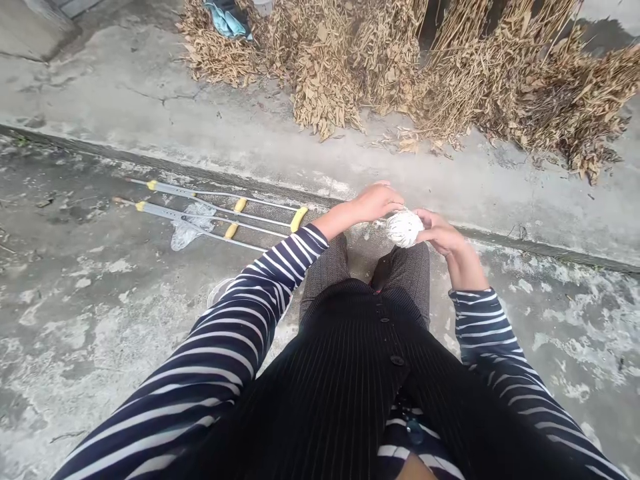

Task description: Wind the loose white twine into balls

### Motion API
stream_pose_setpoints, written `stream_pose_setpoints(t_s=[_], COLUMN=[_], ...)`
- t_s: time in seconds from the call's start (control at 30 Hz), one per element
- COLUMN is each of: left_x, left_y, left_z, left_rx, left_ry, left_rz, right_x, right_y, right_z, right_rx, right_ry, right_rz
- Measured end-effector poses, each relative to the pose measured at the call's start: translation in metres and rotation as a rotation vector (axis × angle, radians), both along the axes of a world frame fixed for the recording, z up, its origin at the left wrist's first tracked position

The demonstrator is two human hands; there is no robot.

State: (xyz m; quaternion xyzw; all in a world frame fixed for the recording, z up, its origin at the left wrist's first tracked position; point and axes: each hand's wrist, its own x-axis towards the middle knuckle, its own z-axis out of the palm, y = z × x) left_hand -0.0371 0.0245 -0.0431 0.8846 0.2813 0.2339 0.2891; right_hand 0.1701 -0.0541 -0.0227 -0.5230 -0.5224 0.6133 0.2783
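A ball of white cord [404, 229] with thin dark flecks is held up above my knees. My right hand [440, 232] grips it from the right side, thumb below and fingers above. At its upper left is my left hand [377, 202], fingers bent and drawn together, the tips at the edge of the ball. Whatever lies between those fingertips is too small to make out. Both forearms are in striped sleeves, and my legs [327, 263] are below.
A pair of crutches [205, 213] with yellow grips lies on the ground to the left, with a clear plastic bag [193, 230] by them. A low concrete step [240, 143] runs across in front. Dried plant stalks [360, 67] are piled on it, with a blue cloth [227, 21] among them.
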Motion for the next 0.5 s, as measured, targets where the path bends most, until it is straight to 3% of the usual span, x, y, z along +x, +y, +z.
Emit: stream_pose_setpoints(t_s=[0.2, 0.4, 0.5], left_x=[0.003, 0.007, 0.005], left_y=[0.002, -0.009, -0.02], left_z=[-0.027, -0.057, -0.062], left_rx=[-0.336, -0.51, -0.583], left_ry=[-0.207, -0.204, -0.179], left_rz=[0.11, 0.186, 0.165], right_x=[0.005, 0.011, 0.018], right_y=[-0.016, -0.014, -0.009], right_z=[0.013, 0.041, 0.054], right_rx=[0.025, 0.226, 0.358], right_ry=[0.22, 0.185, 0.054], right_rz=[-0.109, -0.258, -0.357])
